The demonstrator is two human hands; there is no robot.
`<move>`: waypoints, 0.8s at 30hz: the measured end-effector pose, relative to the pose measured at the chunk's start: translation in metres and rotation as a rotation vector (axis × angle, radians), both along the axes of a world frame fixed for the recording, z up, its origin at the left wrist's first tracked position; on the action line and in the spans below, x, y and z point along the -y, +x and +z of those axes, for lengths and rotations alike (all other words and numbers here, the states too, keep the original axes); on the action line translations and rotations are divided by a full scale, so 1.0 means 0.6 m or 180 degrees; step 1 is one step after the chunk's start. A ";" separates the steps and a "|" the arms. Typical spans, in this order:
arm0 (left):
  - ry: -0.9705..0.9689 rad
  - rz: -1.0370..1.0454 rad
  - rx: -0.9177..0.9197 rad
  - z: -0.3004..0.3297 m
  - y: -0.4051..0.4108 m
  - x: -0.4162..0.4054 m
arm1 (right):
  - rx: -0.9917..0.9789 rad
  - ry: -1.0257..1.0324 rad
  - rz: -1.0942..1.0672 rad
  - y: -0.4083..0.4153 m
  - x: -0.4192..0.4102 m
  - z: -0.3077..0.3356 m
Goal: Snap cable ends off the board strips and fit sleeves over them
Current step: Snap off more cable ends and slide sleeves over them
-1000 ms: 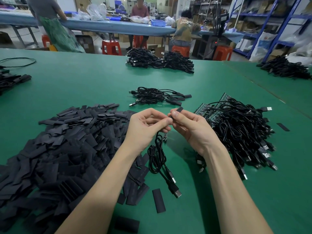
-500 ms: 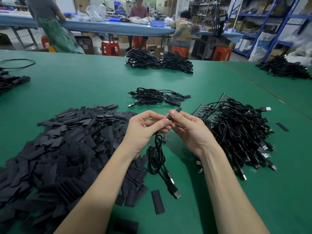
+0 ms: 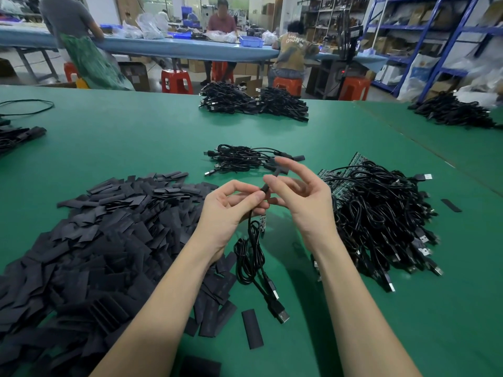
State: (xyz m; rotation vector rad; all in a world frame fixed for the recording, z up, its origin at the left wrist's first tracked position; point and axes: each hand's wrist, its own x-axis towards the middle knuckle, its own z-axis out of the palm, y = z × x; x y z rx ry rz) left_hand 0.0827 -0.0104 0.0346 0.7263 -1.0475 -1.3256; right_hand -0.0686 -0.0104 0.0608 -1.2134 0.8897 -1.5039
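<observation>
Black sleeve (image 3: pixel 265 188) sits on the cable (image 3: pixel 251 257) end our left hand (image 3: pixel 231 210) pinches above the counter (image 3: pixel 136 142); our right hand (image 3: pixel 302 197) hovers beside, fingers spread. We judge one small pile (image 3: pixel 245 160) done, with the big tangle (image 3: pixel 381 219) left.

Two bare forearms rising from the lower edge of the frame and converging toward the centre, left from lower left, right from lower right. Left hand (image 3: pixel 231 210) just left of centre, palm turned toward the right, fingers curled, thumb and forefinger pinching together at its upper right. Right hand (image 3: pixel 302 197) just right of centre and close beside the left, palm facing left, fingers spread and loosely extended, forefinger raised highest toward the upper middle, thumb tip near the left hand's pinch, blurred.
</observation>
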 end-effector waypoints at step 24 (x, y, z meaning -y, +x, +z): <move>0.0123 -0.0095 -0.0112 0.005 0.002 -0.003 | 0.0346 0.0060 -0.0250 0.009 0.006 -0.004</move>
